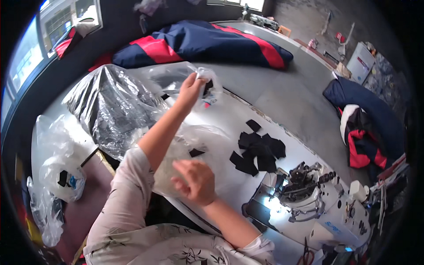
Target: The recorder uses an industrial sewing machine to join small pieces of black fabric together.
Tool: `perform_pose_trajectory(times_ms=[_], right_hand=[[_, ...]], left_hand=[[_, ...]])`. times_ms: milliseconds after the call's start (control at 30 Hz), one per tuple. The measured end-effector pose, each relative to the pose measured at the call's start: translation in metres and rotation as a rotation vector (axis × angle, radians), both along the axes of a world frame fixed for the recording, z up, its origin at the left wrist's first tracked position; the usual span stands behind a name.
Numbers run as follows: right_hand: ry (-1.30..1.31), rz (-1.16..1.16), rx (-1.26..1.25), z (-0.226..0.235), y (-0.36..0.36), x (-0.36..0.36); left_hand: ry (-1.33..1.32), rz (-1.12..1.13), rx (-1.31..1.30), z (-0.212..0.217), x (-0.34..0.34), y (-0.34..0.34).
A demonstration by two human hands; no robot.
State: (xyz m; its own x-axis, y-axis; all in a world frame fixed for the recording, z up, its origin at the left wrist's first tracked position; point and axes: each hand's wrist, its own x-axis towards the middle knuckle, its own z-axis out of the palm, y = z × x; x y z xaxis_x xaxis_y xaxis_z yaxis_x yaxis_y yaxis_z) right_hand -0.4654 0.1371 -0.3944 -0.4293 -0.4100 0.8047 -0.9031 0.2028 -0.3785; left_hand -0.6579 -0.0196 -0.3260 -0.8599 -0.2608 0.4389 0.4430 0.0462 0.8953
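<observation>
My left hand (191, 90) reaches far out over the white table and is closed on the gathered edge of a clear plastic bag (214, 93). Something dark shows through the plastic beside the fingers. Nearer to me, my right hand (197, 182) hovers over another clear plastic bag (165, 176) with its fingers apart and nothing visible in them. A small black piece (197, 152) lies at that bag, just beyond the right hand. Several flat black fabric pieces (260, 150) are heaped on the table to the right.
A sewing machine (304, 190) with its lamp lit stands at the right, with scissors (305, 256) near the lower edge. Large crumpled plastic (117, 106) covers the left side. Navy and red fabric (194, 44) lies behind; more fabric (362, 128) is at far right.
</observation>
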Motion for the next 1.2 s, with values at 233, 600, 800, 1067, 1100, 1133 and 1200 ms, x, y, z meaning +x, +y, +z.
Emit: perform_pose_trajectory(times_ms=[233,600,800,1067,1100,1133,1200], right_hand=[[-0.173,-0.299,-0.166,-0.015,0.024,-0.060],[-0.287,-0.386,0.042,-0.044,0.022,-0.064],[-0.336,-0.410,0.055,-0.053,0.028,-0.070],[-0.280,-0.422,0.138,-0.055,0.027,-0.073],[-0.296,-0.419,0.150,-0.054,0.025,-0.072],[-0.291,-0.404,0.142,-0.052,0.022,-0.071],[-0.302,-0.383,0.180,-0.053,0.013,-0.071]], left_hand=[[-0.261,-0.360,-0.288,0.009,0.034,-0.012],[-0.627,0.591,-0.981,-0.027,-0.071,-0.151],[-0.188,0.145,-0.449,0.053,-0.079,-0.098],[-0.431,-0.182,-0.725,0.114,0.009,-0.060],[-0.573,-0.050,-0.675,0.104,0.000,-0.065],[-0.587,0.151,-0.909,0.078,-0.007,-0.073],[-0.427,0.348,-1.213,0.001,-0.011,-0.099]])
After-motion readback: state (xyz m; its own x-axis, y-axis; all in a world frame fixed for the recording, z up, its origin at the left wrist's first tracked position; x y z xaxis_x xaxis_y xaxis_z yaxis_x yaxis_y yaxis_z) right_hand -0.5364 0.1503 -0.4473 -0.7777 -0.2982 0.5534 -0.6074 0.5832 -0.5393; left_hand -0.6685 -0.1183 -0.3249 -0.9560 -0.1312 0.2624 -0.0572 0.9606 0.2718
